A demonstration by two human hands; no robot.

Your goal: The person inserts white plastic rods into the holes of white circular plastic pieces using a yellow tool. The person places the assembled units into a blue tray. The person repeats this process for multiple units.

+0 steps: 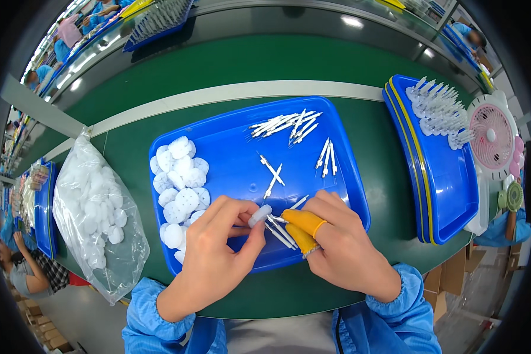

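Note:
My left hand (221, 253) pinches a small translucent white plastic disc (259, 216) over the front of a blue tray (224, 133). My right hand (348, 245), with yellow covers (304, 223) on two fingers, is closed on a thin white stick-like part (275, 219) whose end meets the disc. Several similar white sticks (282, 235) show just below the fingers. Farther into the tray lie a crossed pair of sticks (271, 176), a small group (327, 158) at the right and a larger pile (283, 125) at the back. White discs with small holes (187, 200) are heaped along the left side.
A clear plastic bag of white discs (97, 218) lies left of the tray. At the right, stacked blue and yellow trays (439, 177) carry assembled pieces with upright sticks (436, 103). Beside them stands a pink-and-white fan (491, 134). A pale rail (230, 89) crosses behind; other people sit farther off.

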